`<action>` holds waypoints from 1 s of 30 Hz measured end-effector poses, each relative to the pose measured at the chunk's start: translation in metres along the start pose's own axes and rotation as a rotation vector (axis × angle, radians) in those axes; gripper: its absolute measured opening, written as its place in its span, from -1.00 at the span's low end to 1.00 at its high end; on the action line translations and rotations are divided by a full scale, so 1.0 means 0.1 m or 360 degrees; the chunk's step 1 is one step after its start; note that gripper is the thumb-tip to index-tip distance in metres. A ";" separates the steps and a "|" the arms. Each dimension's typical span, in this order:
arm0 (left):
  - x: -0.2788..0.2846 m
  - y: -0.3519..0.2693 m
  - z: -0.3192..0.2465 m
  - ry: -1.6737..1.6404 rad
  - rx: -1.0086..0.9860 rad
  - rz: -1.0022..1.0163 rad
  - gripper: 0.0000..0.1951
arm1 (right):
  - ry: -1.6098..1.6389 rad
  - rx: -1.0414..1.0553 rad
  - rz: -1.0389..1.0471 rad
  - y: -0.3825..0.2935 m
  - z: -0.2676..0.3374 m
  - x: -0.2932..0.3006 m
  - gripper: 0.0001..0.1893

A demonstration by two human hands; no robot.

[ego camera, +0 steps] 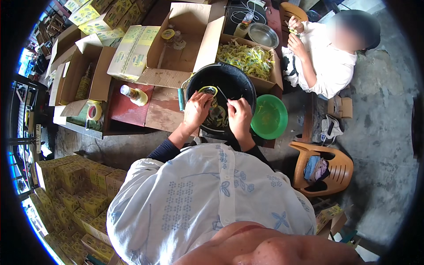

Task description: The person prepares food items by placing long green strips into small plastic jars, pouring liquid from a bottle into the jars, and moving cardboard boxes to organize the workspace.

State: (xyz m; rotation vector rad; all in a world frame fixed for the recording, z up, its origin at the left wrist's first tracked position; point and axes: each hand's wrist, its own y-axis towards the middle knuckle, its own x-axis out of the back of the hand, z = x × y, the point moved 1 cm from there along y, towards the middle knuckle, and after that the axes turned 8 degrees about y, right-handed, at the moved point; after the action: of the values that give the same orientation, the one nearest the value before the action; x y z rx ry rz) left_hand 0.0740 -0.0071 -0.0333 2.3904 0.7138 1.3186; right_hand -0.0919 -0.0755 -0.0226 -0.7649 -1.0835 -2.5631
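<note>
Over a black bucket (238,73) with a teal handle grip, my left hand (198,107) holds a yellow-rimmed item (208,90), perhaps a glass jar or its lid. A thin pale tool (222,93), its kind unclear, is pinched between the fingers of my right hand (239,114), just right of the left hand. Green and yellow scraps (220,123) lie in the bucket beneath my hands. To the bucket's right stands a green plastic basin (270,116) holding liquid and small bits. What exactly my left fingers cover is hidden.
Behind the bucket are a carton of yellow-green strips (245,56), an open carton with jars (175,41) and a metal bowl (263,34). A bottle (134,95) stands left. A co-worker (331,63) sits at the right. An orange chair (323,169) with cloths stands behind on the right.
</note>
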 end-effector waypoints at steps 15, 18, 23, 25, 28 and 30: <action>0.05 0.01 -0.02 -0.0051 0.0127 0.0076 -0.85 | -0.0196 0.0132 0.0034 -0.10 0.11 -0.23 -0.90; 0.03 -0.01 0.00 -0.0054 0.0099 0.0037 -0.86 | -0.0244 0.0099 0.0066 -0.02 0.00 -0.35 -0.85; 0.03 -0.02 -0.03 -0.0036 -0.0064 -0.0032 -0.91 | -0.0351 -0.0143 0.0108 0.11 -0.45 -0.47 -0.92; 0.02 -0.02 -0.01 -0.0080 -0.0105 -0.0012 -0.86 | -0.0573 -0.0274 0.0457 0.07 -0.65 -0.50 -0.91; 0.01 -0.02 -0.01 -0.0097 -0.0004 0.0043 -0.80 | -0.0510 -0.0304 0.0476 0.01 -0.66 -0.50 -0.93; 0.01 -0.02 0.01 -0.0068 0.0006 0.0007 -0.78 | -0.0304 -0.0362 0.0336 0.05 -0.51 -0.38 -0.94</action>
State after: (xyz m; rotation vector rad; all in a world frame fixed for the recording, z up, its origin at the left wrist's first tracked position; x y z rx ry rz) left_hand 0.0746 -0.0048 -0.0340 2.4171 0.7002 1.2654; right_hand -0.0766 -0.1148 -0.0708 -1.1350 -0.7201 -2.4957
